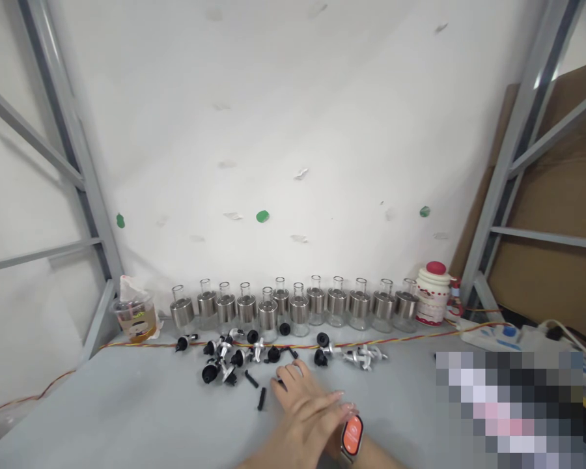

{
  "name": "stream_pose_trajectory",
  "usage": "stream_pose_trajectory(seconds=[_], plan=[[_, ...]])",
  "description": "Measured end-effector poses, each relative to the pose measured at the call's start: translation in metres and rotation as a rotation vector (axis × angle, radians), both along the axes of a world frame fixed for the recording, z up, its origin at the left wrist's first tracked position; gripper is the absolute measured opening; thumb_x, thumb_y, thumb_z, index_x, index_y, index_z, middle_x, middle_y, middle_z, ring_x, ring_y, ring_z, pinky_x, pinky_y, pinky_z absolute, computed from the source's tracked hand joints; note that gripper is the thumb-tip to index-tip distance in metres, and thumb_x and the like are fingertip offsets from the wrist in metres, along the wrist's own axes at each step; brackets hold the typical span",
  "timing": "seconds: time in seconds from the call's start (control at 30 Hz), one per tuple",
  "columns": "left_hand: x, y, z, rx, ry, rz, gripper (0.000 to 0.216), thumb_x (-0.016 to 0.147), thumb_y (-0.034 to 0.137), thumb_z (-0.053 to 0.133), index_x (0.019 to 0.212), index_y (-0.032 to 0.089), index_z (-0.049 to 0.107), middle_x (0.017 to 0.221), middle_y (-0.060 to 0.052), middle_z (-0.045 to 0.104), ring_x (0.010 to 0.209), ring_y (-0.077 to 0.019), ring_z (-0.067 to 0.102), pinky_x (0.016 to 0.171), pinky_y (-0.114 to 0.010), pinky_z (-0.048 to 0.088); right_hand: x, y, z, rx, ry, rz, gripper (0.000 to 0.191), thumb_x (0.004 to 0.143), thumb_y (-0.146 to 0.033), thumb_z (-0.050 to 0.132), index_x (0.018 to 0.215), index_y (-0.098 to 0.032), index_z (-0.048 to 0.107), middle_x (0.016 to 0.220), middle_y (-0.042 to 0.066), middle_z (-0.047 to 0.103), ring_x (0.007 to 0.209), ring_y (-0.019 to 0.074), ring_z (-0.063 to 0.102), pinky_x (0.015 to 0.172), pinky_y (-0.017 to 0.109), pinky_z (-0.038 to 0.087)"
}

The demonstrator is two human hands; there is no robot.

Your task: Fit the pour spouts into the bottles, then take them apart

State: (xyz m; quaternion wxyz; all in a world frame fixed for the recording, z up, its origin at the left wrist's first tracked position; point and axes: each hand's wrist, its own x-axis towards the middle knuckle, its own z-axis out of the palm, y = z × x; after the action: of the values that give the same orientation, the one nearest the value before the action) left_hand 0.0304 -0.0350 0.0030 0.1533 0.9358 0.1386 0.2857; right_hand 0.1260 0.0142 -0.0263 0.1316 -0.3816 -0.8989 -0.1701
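Observation:
My left hand (305, 423) reaches in from the bottom edge, fingers stretched out across my right wrist, their tips beside a smartwatch (352, 435) with an orange screen. Beneath it, my right hand (295, 385) rests on the grey table with its fingers loosely bent and slightly apart. A dark spot shows under its fingers; I cannot tell whether it is a part or shadow. Small black sticks (262, 398) lie just left of that hand. Beyond it are scattered black-and-silver bottle pourers (209, 372), with more silver pourer parts (359, 358) to the right.
Several glass bottles with metal sleeves (268, 316) stand along the wall. A lidded plastic cup (137, 319) is at the left, a white jar with a red top (430, 296) at the right. Twisted wire (395, 335) runs to a power strip (488, 335). Metal posts frame both sides.

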Motion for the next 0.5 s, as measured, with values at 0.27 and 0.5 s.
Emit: stream_pose_trajectory(seconds=[0.27,0.5], plan=[[0.001,-0.003,0.004,0.049,0.021,0.016,0.049,0.089,0.038,0.027,0.134,0.019,0.021,0.132,-0.013,0.040,0.122,-0.0205,0.035,0.099,-0.034,0.031,-0.001,-0.003,0.002,-0.080,0.073,0.013,0.017,0.079,-0.012,0.051,0.090,-0.018,0.062,0.088,0.007,0.062,0.082,0.0217,0.054,0.082,0.039,0.038],[-0.033,0.033,0.005,0.113,-0.187,0.673,0.034,0.084,0.020,0.037,0.117,0.020,0.045,0.106,-0.010,0.057,0.100,-0.0208,0.053,0.087,-0.038,0.043,0.036,-0.001,0.027,-0.111,0.337,-0.144,0.037,0.076,-0.003,0.043,0.106,-0.021,0.056,0.102,0.007,0.057,0.093,0.0211,0.050,0.082,0.033,0.037]])
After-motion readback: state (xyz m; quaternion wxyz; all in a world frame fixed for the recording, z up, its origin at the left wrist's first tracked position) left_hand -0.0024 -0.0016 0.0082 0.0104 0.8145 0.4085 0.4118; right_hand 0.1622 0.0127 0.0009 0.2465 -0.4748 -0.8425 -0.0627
